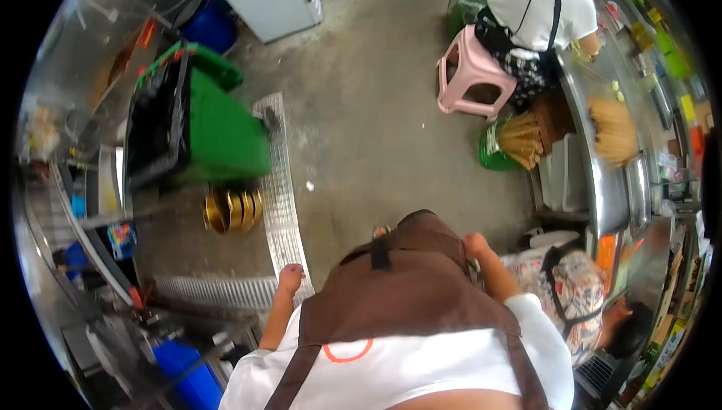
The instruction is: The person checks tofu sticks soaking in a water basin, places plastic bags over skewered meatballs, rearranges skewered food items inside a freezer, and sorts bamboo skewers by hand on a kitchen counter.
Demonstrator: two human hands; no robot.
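My left hand (291,278) hangs at my side, its fingers curled in and nothing showing in them. Beneath it runs the pale drain grating (283,184) set in the floor. On the other side, my right hand (475,245) hangs right beside the brown apron (410,282) that I wear over a white shirt. Its fingers are mostly turned away and hidden.
Left of the grating stand a green wheeled bin (226,128) and gold-coloured pots (233,210). A person (545,4) sits on a pink stool (477,72) at the right counter (594,132). Bundled sticks (520,139) stand nearby. Another person (568,290) is close at my right.
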